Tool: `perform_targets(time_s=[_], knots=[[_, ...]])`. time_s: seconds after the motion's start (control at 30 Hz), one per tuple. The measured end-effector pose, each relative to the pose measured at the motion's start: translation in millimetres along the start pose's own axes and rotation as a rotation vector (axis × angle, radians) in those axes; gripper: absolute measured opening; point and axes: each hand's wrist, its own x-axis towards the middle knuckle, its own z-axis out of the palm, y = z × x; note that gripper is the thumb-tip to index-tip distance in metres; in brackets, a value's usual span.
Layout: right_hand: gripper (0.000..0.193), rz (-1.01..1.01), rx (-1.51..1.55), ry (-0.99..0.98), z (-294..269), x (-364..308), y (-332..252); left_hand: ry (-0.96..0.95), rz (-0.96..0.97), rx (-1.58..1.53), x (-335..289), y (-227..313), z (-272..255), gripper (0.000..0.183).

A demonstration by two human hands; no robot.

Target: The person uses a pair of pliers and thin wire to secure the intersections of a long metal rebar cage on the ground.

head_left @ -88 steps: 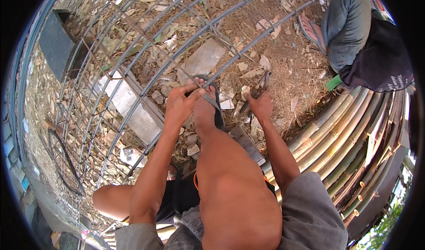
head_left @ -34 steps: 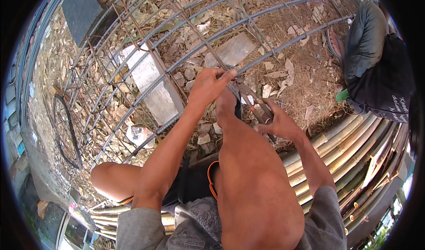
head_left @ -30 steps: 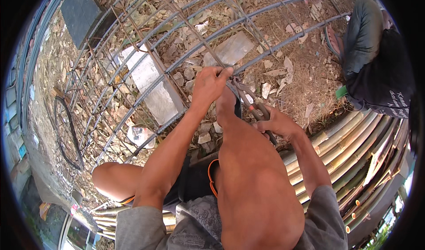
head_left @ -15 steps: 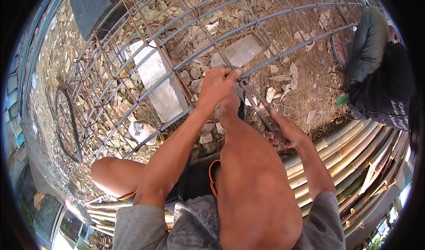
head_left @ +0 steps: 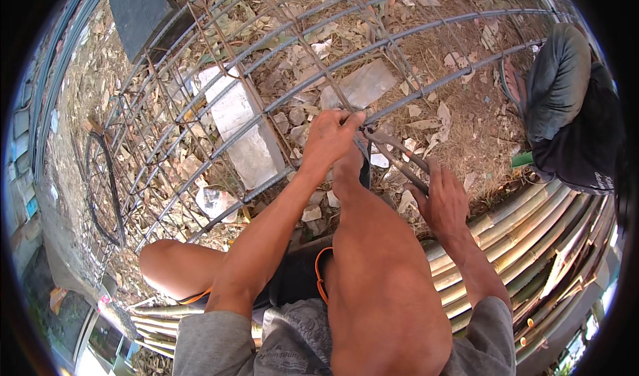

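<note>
My left hand (head_left: pixel 335 136) is closed at the nearest long ribbed steel bar (head_left: pixel 432 87), where a thin cross rod (head_left: pixel 326 71) meets it. Its thumb and fingertips are pinched together there; whatever lies between them is hidden. In my right hand (head_left: pixel 444 199) are steel pincers (head_left: pixel 406 151), held by their long handles, which stand somewhat apart. The pincers' jaws are at the bar joint, just beside my left fingertips. Any tie wire in the jaws is too small to make out.
The rebar cage stretches away over leaf-strewn, rubble-covered ground. A pale block (head_left: pixel 243 133) lies under it, and a dark block (head_left: pixel 138 15) at the far left. A coil of black wire (head_left: pixel 120 209) rests at left. Bamboo poles (head_left: pixel 526 243) and another seated person (head_left: pixel 566 103) are at right.
My right hand has turned, its back now facing up, and the pincers' handles have swung up and right. My left hand keeps its hold at the joint.
</note>
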Motion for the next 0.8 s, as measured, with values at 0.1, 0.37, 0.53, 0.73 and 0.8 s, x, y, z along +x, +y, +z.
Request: perform_targets(time_s=[0.1,0.37,0.53,0.73,0.8], knots=[[0.048,0.145,0.233,-0.230,10.2,13.3,14.6,-0.018,-0.020,0.001,1.8,-2.2,-0.4,0.050],[0.053,0.371,1.086,-0.818,10.8,28.4,27.1,-0.088,-0.031,0.023,10.5,-6.8,-7.7,0.052],[0.075,0.125,0.362,-0.279,-6.8,17.3,2.0,-0.092,-0.048,0.017,6.9,-5.0,-9.6,0.056],[0.061,-0.122,-0.100,0.140,-9.6,12.8,0.6,-0.077,-0.003,0.019,7.3,-6.1,-7.4,0.055],[0.058,-0.062,-0.030,-0.024,5.4,9.7,7.4,-0.095,-0.033,0.005,7.8,-6.3,-7.9,0.055]])
